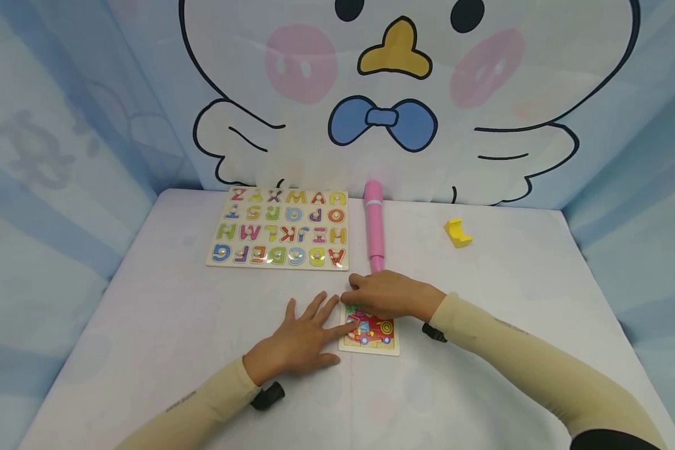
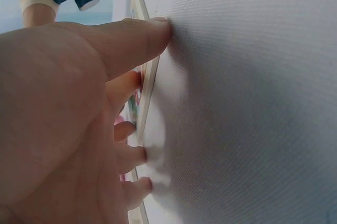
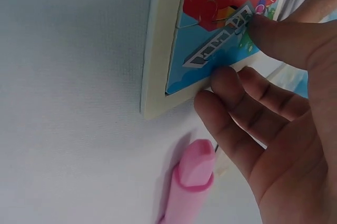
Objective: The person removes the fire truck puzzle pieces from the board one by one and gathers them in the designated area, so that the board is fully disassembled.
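Observation:
A small jigsaw puzzle (image 1: 371,340) in a pale frame shows a red fire truck and lies on the table before me. My left hand (image 1: 300,344) is spread flat beside it, the index finger reaching onto the truck picture and the thumb resting on the table. From the right, my right hand (image 1: 394,294) covers the puzzle's far part. In the right wrist view its thumb (image 3: 279,37) presses near the grey ladder, while curled fingers (image 3: 213,110) lie at the frame's edge. The far edge is hidden under this hand in the head view.
A pink pen-shaped stick (image 1: 374,228) lies just beyond the right hand. Left of it is an alphabet board (image 1: 278,228) with colourful letters. A small yellow notched block (image 1: 458,233) sits at the back right. Patterned curtains (image 1: 50,187) enclose the table (image 1: 163,312).

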The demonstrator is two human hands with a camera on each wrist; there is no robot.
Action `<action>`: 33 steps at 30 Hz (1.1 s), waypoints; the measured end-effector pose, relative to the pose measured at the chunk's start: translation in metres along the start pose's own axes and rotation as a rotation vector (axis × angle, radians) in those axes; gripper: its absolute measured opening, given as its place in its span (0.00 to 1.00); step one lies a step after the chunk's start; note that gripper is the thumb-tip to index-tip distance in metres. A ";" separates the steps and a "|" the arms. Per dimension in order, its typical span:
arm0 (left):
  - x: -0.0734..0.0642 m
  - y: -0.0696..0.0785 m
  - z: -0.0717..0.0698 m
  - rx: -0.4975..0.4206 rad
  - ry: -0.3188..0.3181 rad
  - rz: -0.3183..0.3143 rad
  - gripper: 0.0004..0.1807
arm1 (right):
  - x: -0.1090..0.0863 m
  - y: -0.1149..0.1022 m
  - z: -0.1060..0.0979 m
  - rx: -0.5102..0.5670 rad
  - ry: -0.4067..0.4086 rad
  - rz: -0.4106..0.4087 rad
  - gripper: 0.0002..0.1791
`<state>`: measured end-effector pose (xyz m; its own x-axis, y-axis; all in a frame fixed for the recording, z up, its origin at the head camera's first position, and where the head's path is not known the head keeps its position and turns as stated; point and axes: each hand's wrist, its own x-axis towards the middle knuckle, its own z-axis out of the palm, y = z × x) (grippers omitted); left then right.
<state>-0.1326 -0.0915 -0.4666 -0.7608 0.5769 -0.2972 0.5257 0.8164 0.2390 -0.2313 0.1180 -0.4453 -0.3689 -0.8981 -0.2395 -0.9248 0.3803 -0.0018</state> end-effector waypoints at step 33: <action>0.000 0.002 0.000 0.010 -0.004 -0.007 0.35 | 0.001 -0.002 0.014 0.591 0.183 0.145 0.07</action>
<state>-0.1319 -0.0899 -0.4665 -0.7632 0.5712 -0.3022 0.5240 0.8207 0.2278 -0.2286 0.1199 -0.4593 -0.5450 -0.8315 -0.1078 -0.6764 0.5120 -0.5295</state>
